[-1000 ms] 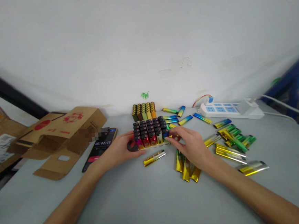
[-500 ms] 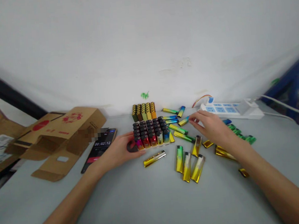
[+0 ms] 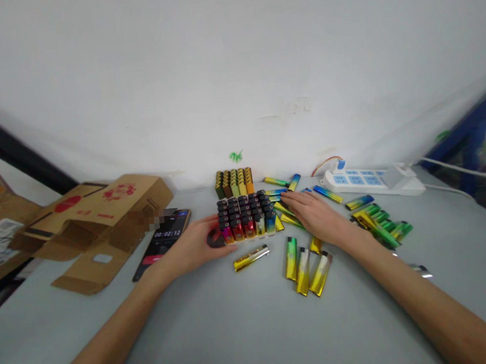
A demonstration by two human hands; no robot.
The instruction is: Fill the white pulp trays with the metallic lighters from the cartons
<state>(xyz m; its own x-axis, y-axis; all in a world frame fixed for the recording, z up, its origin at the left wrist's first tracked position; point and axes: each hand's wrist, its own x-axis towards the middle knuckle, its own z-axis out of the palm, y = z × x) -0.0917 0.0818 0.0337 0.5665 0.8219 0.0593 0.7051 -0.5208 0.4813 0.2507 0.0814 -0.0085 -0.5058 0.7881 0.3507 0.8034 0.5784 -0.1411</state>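
Note:
My left hand [image 3: 197,240] grips the left end of a tray of lighters [image 3: 248,218], thumb along the front and fingers behind. Black-topped lighters stand upright there in rows, with pink, red, silver and blue bodies. A dark round object [image 3: 216,238] shows between thumb and tray. My right hand [image 3: 315,214] lies palm down over loose lighters right of the tray, its fingers stretched out and apart from the tray. It partly covers a yellow-green lighter [image 3: 290,220]; what is under the palm is hidden. A yellow-silver lighter [image 3: 251,257] lies before the tray.
Behind stands another block of lighters [image 3: 235,184]. More loose lighters [image 3: 304,271] lie in front, with a green pile [image 3: 383,221] to the right. A power strip [image 3: 364,181] is at the back right. At left are a phone [image 3: 161,241] and an opened cardboard box [image 3: 118,200].
My right hand has moved left, toward the tray, and its fingers have flattened from a pinch. The green pile shows more fully. My left hand has stayed on the tray.

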